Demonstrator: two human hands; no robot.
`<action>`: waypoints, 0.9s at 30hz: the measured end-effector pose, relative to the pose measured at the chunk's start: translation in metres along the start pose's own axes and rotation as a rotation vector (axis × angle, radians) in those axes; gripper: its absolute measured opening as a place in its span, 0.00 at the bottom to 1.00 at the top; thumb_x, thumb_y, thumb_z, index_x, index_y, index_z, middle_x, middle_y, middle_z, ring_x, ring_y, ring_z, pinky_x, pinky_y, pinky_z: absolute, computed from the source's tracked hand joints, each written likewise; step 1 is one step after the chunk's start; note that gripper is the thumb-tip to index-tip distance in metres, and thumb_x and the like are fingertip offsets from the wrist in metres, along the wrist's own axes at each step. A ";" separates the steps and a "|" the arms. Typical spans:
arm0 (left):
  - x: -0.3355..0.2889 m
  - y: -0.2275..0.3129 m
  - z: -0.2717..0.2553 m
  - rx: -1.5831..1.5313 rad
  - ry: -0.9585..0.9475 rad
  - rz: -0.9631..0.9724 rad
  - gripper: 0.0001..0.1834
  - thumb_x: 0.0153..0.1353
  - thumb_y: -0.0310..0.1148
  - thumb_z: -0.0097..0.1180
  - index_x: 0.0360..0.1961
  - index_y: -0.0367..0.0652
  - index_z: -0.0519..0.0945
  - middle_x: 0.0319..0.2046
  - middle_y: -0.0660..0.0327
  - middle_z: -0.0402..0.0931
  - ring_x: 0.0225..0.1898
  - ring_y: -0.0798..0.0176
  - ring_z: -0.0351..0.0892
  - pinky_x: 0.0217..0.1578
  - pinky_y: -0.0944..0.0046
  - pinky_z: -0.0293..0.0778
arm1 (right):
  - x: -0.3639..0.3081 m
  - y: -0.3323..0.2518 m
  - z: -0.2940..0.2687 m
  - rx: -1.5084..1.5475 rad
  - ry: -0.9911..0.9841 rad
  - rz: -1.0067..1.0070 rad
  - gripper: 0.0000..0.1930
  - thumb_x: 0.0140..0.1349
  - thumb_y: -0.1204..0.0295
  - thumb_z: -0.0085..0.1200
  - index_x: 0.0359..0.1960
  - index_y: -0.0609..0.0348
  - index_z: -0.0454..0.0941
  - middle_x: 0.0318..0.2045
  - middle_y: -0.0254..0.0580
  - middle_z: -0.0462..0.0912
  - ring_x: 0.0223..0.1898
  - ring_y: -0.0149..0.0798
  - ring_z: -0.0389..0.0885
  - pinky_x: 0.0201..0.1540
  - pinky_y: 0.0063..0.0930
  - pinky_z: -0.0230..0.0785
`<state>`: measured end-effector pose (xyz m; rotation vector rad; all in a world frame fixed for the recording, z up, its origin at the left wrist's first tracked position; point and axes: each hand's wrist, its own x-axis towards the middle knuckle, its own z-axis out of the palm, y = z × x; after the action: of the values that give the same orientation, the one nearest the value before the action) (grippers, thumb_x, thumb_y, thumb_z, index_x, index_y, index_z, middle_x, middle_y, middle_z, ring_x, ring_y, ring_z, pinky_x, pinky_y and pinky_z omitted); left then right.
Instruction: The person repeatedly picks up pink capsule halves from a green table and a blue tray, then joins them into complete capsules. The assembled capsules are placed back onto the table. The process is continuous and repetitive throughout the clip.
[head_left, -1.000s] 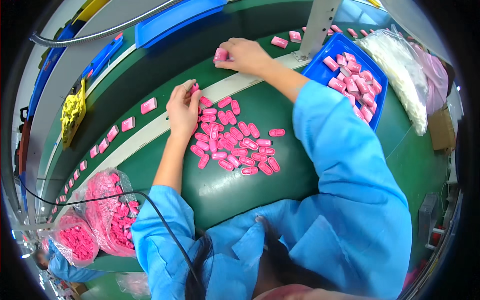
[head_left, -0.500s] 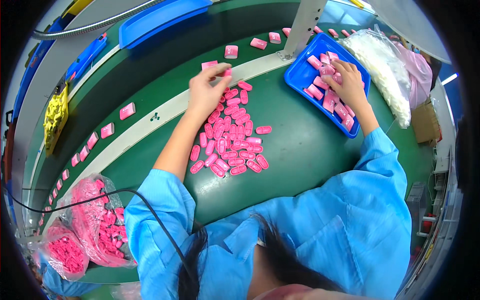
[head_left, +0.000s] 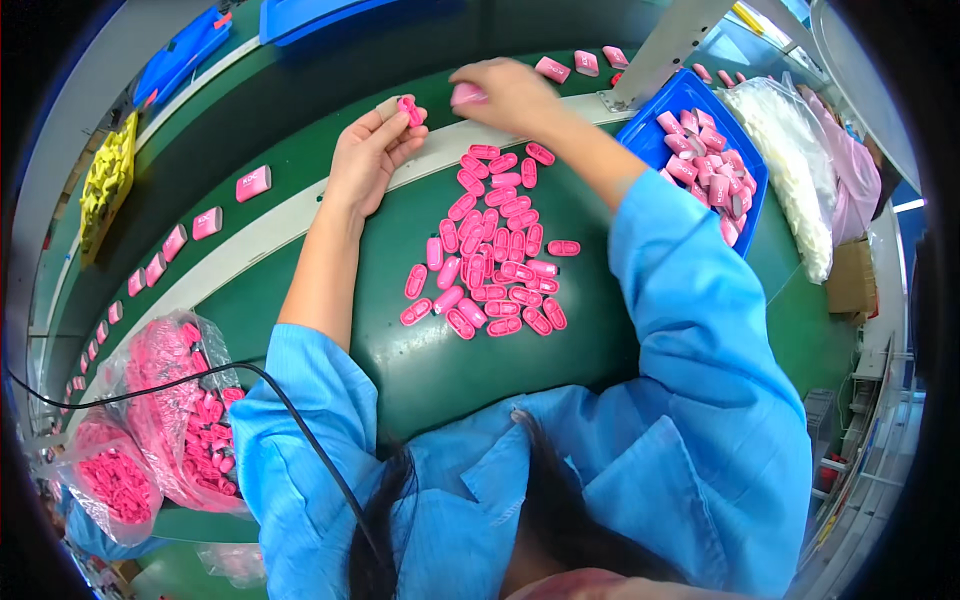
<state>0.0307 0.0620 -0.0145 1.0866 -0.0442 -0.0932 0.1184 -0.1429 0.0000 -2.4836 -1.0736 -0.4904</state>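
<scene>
My left hand [head_left: 372, 150] is raised by the edge of the green belt, thumb and fingertips pinching a small bright-pink oval cap [head_left: 409, 111]. My right hand [head_left: 512, 95] reaches across to the belt, slightly blurred, its fingers closed around a pale-pink block-shaped shell [head_left: 467, 95]. Between my forearms lies a loose pile of bright-pink oval caps [head_left: 490, 240] on the green tabletop, most with their hollow side up. To the right of the pile, a blue tray [head_left: 752, 205] holds many pale-pink shells [head_left: 712, 170].
Pale-pink shells [head_left: 254, 183] stand in a row along the curved belt behind a white rail [head_left: 240, 265]. A metal post [head_left: 660, 65] rises by the tray. Plastic bags of pink parts [head_left: 165, 410] sit at left, a clear bag of white parts [head_left: 785, 160] at right. A black cable [head_left: 150, 397] crosses the left side.
My right hand has left the blue tray and swung left over the belt with a pale-pink shell. My left hand has drawn back leftward, now showing the pink cap. The whole view has shifted a little.
</scene>
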 end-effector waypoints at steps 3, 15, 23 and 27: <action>0.000 0.000 -0.003 -0.030 0.010 0.017 0.15 0.61 0.29 0.53 0.49 0.36 0.74 0.42 0.56 0.78 0.38 0.68 0.79 0.41 0.72 0.78 | -0.040 0.021 -0.075 -0.184 -0.009 0.040 0.20 0.49 0.62 0.58 0.44 0.57 0.77 0.40 0.46 0.80 0.45 0.48 0.77 0.50 0.37 0.68; 0.000 -0.002 0.014 0.145 0.029 -0.006 0.15 0.59 0.28 0.56 0.47 0.34 0.75 0.41 0.57 0.78 0.38 0.68 0.79 0.42 0.72 0.77 | -0.027 0.016 -0.055 0.042 0.025 0.242 0.14 0.60 0.60 0.51 0.37 0.58 0.80 0.29 0.48 0.81 0.33 0.47 0.80 0.41 0.35 0.69; -0.002 0.001 0.012 0.192 0.062 -0.004 0.16 0.60 0.29 0.56 0.47 0.33 0.75 0.43 0.55 0.78 0.39 0.67 0.79 0.44 0.70 0.76 | 0.012 0.009 -0.003 0.149 -0.166 0.316 0.20 0.57 0.62 0.57 0.47 0.64 0.75 0.38 0.50 0.81 0.35 0.44 0.82 0.38 0.31 0.72; -0.007 -0.003 0.024 0.266 0.126 0.016 0.16 0.60 0.31 0.55 0.47 0.34 0.76 0.43 0.57 0.78 0.41 0.67 0.79 0.46 0.68 0.75 | -0.016 -0.009 -0.024 1.056 -0.193 0.480 0.20 0.57 0.69 0.59 0.49 0.66 0.72 0.40 0.47 0.81 0.37 0.35 0.82 0.38 0.23 0.74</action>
<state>0.0220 0.0401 -0.0056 1.3560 0.0492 -0.0042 0.0975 -0.1584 0.0153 -1.7162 -0.5156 0.3927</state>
